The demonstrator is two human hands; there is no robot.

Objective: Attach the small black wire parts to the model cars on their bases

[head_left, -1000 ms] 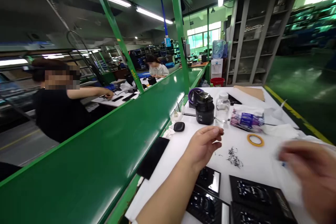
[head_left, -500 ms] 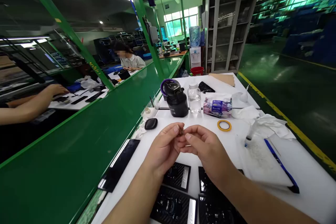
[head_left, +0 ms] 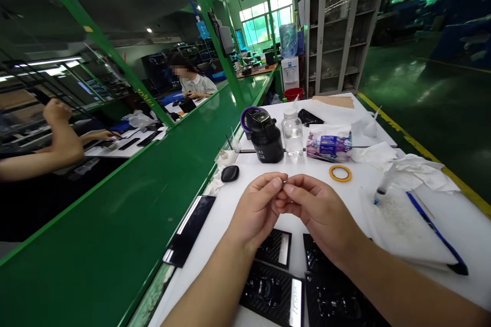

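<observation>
My left hand (head_left: 261, 207) and my right hand (head_left: 320, 209) meet fingertip to fingertip above the white table (head_left: 230, 219). Both are closed in a pinch around something tiny and dark, mostly covered by the fingers and too small to name. Below them lie several black patterned panels, each about palm-sized or larger. One panel (head_left: 264, 286) beneath my left forearm has a silver lettered strip and a raised car-like shape. Another panel (head_left: 333, 306) is partly hidden under my right forearm.
Behind my hands stand a black jug (head_left: 266, 143), a clear bottle (head_left: 293, 135) and a purple tissue pack (head_left: 330, 147). Yellow tape (head_left: 340, 173), a syringe (head_left: 381, 189) and a blue-edged pad (head_left: 406, 235) lie right. A green partition (head_left: 126, 214) runs left, with co-workers beyond.
My fingertips have drawn together, covering more of the tiny piece. The view has shifted slightly. Beyond the partition, a co-worker's hand has risen.
</observation>
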